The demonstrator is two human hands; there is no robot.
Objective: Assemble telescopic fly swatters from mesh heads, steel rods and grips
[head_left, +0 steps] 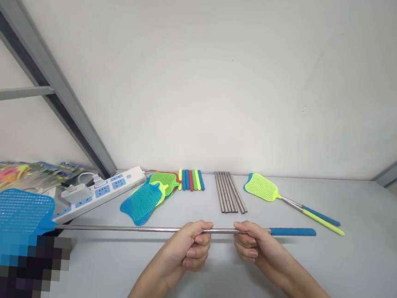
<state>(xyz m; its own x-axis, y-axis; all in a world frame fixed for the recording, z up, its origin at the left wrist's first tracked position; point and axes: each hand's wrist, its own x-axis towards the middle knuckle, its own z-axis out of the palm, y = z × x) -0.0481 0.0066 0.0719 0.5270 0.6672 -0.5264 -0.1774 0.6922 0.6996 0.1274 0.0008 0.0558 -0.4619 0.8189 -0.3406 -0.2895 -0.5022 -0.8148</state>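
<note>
- Left hand (195, 248) and right hand (254, 242): the fingers of both are curled around the metal rod of the blue fly swatter (158, 229), held crosswise above the table (357, 274). Uneven force between the two grips may bend the thin rod.
- Blue handle (292, 232): a slip of the right hand's grip may drive this end rightward.
- Blue head (21, 212): near the power strip (104, 192); a leftward swing may strike its plugs.
- Loose heads (141, 203): pushing the rod rearward may scatter the pile.
- Metal tubes (229, 193): round; a bump may roll them.
</note>
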